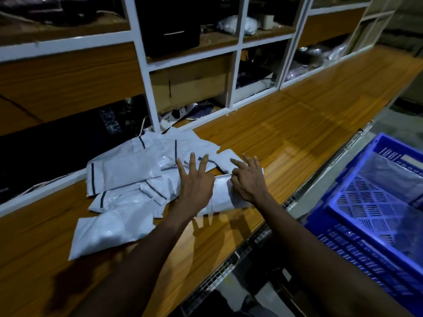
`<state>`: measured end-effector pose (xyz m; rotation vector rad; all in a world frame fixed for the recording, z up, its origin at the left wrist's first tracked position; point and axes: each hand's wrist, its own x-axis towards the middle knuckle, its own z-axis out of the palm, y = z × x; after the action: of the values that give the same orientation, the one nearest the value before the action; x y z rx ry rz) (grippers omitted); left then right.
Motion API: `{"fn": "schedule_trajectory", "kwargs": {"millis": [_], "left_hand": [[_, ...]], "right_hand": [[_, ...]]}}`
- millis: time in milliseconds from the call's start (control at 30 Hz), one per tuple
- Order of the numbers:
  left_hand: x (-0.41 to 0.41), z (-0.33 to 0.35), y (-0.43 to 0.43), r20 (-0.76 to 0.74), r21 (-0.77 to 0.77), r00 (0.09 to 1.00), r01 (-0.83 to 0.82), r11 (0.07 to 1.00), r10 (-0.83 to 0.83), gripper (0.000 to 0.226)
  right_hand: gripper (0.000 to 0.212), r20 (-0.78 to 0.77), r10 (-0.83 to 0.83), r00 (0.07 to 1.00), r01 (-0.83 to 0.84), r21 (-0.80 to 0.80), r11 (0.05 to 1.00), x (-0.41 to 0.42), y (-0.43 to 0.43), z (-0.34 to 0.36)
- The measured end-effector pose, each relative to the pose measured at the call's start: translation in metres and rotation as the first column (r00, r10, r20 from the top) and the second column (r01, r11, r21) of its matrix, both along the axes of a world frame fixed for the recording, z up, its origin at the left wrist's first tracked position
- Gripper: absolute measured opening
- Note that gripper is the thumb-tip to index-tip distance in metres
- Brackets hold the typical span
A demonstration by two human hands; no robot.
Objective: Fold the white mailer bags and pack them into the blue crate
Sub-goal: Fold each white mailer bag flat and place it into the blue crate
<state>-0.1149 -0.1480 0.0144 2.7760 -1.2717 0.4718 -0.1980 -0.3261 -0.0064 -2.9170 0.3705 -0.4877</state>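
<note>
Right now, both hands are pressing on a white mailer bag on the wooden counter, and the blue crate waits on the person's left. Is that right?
Not quite: the head view shows the blue crate on the person's right, not the left. The rest stands: the left hand and right hand both press on a white mailer bag on the wooden counter.

glossy plastic mailer bags point(128, 172), varnished wood counter point(286, 124)

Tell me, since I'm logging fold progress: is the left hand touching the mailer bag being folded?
Touching. The head view shows the left hand flat, fingers spread, on the mailer bag, with no gap visible.
</note>
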Motion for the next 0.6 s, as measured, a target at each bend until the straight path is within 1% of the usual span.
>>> {"fn": "schedule_trajectory", "kwargs": {"millis": [67, 167, 300, 367, 467, 600], "left_hand": [[0.003, 0.016, -0.024, -0.019, 0.032, 0.999, 0.034, 0.999, -0.034, 0.011], [-0.001, 0.040, -0.068, -0.008, 0.067, 0.993, 0.119, 0.991, -0.118, 0.020], [-0.019, 0.070, -0.143, 0.028, 0.093, 0.974, 0.222, 0.971, -0.226, 0.022], [-0.032, 0.081, -0.187, 0.047, 0.096, 0.954, 0.292, 0.952, -0.297, 0.023], [-0.057, 0.094, -0.255, 0.059, 0.061, 0.909, 0.409, 0.910, -0.412, 0.023], [-0.100, 0.103, -0.350, 0.103, -0.085, 0.816, 0.577, 0.812, -0.569, 0.009]], "right_hand": [[0.066, -0.003, -0.046, 0.999, 0.046, 0.001, 0.999, -0.004, -0.021, 0.014], [0.064, 0.028, -0.129, 0.991, 0.129, -0.001, 0.992, -0.018, -0.057, 0.035], [0.063, 0.063, -0.264, 0.962, 0.265, -0.003, 0.964, -0.053, -0.117, 0.059], [0.064, 0.074, -0.342, 0.937, 0.342, 0.020, 0.940, -0.076, -0.149, 0.071], [0.061, 0.133, -0.440, 0.888, 0.440, 0.033, 0.898, -0.118, -0.201, 0.088], [0.056, 0.195, -0.565, 0.802, 0.576, -0.005, 0.817, -0.182, -0.271, 0.104]]}}
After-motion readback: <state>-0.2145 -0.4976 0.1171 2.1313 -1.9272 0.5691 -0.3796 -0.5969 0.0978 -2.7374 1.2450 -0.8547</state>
